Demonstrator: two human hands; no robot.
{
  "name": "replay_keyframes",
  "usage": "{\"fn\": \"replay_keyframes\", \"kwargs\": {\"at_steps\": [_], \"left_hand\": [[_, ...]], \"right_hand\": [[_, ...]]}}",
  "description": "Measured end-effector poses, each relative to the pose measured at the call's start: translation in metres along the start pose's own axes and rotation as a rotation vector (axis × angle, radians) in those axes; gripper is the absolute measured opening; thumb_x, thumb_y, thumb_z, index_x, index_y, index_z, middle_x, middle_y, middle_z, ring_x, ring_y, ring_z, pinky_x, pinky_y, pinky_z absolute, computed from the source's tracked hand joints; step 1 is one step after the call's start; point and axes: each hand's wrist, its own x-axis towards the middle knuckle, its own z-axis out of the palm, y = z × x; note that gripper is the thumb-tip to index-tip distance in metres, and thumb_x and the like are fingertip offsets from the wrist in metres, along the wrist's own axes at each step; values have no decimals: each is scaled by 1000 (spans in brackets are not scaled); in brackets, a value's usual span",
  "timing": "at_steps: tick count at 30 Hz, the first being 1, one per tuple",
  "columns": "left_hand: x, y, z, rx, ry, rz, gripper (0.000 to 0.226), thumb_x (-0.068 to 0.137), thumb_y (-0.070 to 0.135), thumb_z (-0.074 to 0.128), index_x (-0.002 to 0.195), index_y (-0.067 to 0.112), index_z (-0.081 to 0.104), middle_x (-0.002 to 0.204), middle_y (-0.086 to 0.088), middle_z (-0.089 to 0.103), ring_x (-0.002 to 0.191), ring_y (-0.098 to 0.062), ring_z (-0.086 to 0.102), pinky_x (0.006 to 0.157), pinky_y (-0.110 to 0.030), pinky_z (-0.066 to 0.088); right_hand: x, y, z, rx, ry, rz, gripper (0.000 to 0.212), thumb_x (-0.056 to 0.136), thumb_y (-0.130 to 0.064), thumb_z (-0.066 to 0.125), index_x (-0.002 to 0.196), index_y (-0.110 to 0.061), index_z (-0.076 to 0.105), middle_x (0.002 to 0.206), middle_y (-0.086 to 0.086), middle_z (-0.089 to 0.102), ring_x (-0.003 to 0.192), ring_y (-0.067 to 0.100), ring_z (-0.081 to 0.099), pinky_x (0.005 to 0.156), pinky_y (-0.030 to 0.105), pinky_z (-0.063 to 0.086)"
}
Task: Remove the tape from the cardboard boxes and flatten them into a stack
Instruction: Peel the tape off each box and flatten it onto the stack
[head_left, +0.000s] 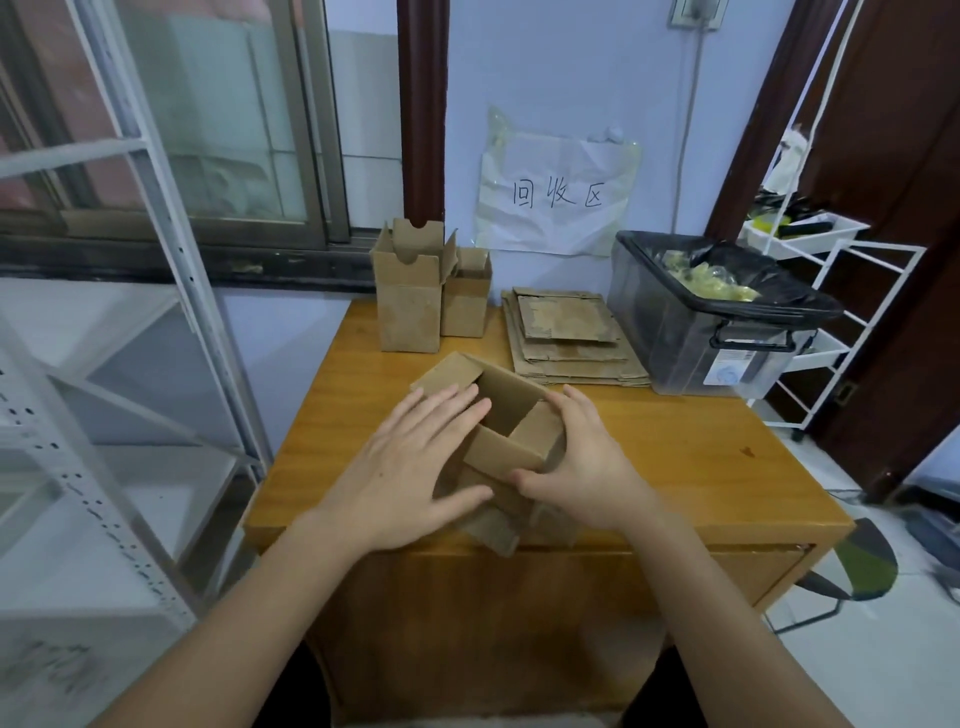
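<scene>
The open box (511, 431) sits on the bench (675, 467) near its front edge, directly between the 2 hands, with both ends open so the view goes down through it. It stands skewed to the bench edge: its long axis appears to run from the near right to the far left, where 1 flap (449, 376) splays out flat.

The left hand (410, 467) lies spread, fingers straight and fanned, palm down against the box's left wall; it presses and grips nothing. The right hand (582, 462) cups the right wall, its thumb hooked round the near corner and its fingers bent over the far top edge, so it holds the box. Both hands touch the cardboard, neither clearly nearer than the other.

The coming move probably turns on that skew: pushing the 2 opposite walls toward each other along the short diagonal should fold the tube flat, with the right hand steadying and the left bearing down. Lower flaps (498, 530) stick out over the bench's front edge and could catch or crease as the box collapses.

The stack (571, 338) of flattened boxes lies well back and to the right, nearer the right hand, just beside the bin (717, 332). 2 upright boxes (410, 301) wait at the back left, touching or nearly touching; whether tape remains on them cannot be told.
</scene>
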Motion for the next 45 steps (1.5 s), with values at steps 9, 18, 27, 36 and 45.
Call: {"fn": "replay_keyframes", "kwargs": {"at_steps": [9,18,27,36,45], "left_hand": [[58,-21,-25,237,-313,249,86,95,84,25,161,29,35,166,11,35,157,-8,18,127,-34,-4],[62,-31,-22,300,-306,287,78,96,84,19,140,33,59,139,13,64,139,-8,46,130,-39,6],[52,-43,-41,259,-147,270,76,97,82,23,146,33,55,151,11,54,148,-8,38,128,-34,3],[10,-74,-28,-33,176,-6,75,98,77,30,155,30,45,161,9,38,151,-11,28,124,-53,23],[-22,-62,15,-285,20,-275,85,89,86,28,162,47,9,169,27,1,154,-6,11,122,-38,17]], "right_hand": [[26,11,-33,-29,-268,-107,99,79,-36,73,162,-34,19,163,-30,-20,141,10,35,92,20,45],[32,17,-32,-39,-259,-119,100,80,-35,71,163,-34,15,161,-34,-21,141,10,35,93,22,49],[33,21,-31,-5,-258,-137,99,80,-33,71,162,-38,16,160,-37,-19,143,7,31,99,25,49],[33,22,-31,18,-264,-132,100,80,-32,71,163,-36,16,159,-39,-20,140,7,33,94,24,51],[32,23,-28,54,-252,-153,100,79,-31,72,162,-34,18,159,-40,-16,139,7,34,90,22,53]]}}
